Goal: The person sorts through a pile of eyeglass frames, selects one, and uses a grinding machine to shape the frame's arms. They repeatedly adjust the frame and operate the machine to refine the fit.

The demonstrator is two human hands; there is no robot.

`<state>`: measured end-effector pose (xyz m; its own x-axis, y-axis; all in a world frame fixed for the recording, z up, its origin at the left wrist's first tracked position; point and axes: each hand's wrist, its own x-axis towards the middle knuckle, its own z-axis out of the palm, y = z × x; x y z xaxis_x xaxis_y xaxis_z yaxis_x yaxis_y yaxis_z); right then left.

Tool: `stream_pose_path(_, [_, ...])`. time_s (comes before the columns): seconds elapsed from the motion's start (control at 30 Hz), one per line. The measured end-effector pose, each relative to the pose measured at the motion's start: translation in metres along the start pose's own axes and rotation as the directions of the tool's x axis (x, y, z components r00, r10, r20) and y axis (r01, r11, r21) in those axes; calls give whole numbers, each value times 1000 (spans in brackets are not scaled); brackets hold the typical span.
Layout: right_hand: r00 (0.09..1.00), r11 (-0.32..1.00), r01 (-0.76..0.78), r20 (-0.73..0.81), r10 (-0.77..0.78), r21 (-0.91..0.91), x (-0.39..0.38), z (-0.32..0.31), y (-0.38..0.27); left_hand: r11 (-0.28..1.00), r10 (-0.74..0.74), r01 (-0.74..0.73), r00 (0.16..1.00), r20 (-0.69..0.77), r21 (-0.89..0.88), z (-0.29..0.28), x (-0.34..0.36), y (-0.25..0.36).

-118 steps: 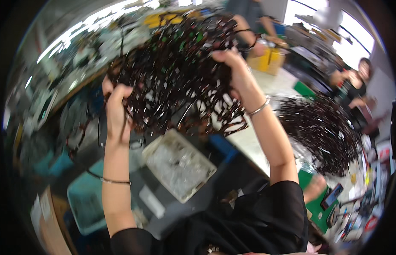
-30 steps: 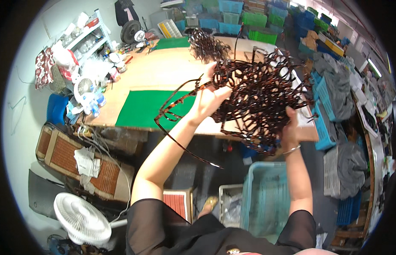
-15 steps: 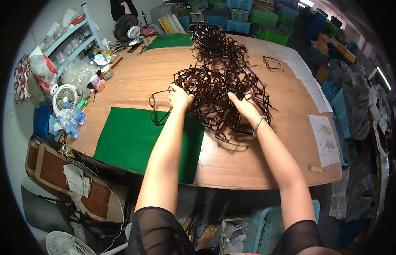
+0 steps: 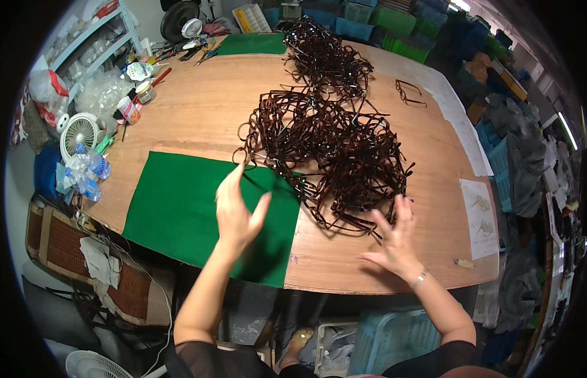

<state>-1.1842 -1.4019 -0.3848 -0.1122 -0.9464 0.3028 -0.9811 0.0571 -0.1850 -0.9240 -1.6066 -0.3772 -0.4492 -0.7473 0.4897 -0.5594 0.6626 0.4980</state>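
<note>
I'm taking the near pile of eyeglass frames (image 4: 353, 165) as the middle of my clock: it's lying tangled and dark brown on the wooden table (image 4: 205, 104). My left hand (image 4: 237, 213) is hovering at eight o'clock from it, empty and wide, the thumb standing well away from the fingers. It's casting a shadow on the green mat (image 4: 170, 201), which is lying flat between eight and nine o'clock. My forefinger is pointing up close to a frame poking out of the pile; whether it's touching, I cannot tell. My right hand (image 4: 397, 242) is hanging at five o'clock, also empty, its fingers spreading apart and their tips ending right by the pile's lower edge. I cannot tell whether they're brushing it. A bracelet (image 4: 421, 278) is circling that wrist.

At twelve o'clock a smaller far pile (image 4: 322, 58) of the same dark frames is sitting, its near edge meeting mine. One lone pair (image 4: 411, 94) is resting apart from both at two o'clock. A paper sheet with drawings (image 4: 477, 217) is lying near the table's edge at four o'clock, and a small white fan (image 4: 79, 135) is standing at nine, with plastic bottles (image 4: 93, 170) beside it.
</note>
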Motion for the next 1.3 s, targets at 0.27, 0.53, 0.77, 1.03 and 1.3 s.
stream_pose_path(0.27, [969, 973, -218, -99, 224, 72, 112, 98, -44, 910, -266, 193, 951, 159, 368, 50, -67, -43])
stream_pose_path(0.53, [801, 795, -585, -39, 598, 158, 258, 150, -83, 922, -292, 214, 932, 216, 323, 47, -61, -42])
stream_pose_path(0.77, [861, 806, -508, 169, 479, 304, 354, 156, -51, 928, -273, 189, 932, 240, 321, 45, -55, -41])
stream_pose_path(1.03, [930, 945, 318, -169, -327, -81, 211, 65, -88, 917, -112, 80, 992, 60, 391, 64, -64, -51])
stream_pose_path(1.3, [967, 631, 51, -196, 163, 774, -61, 24, -91, 938, -65, 106, 989, -133, 330, 50, -98, -62])
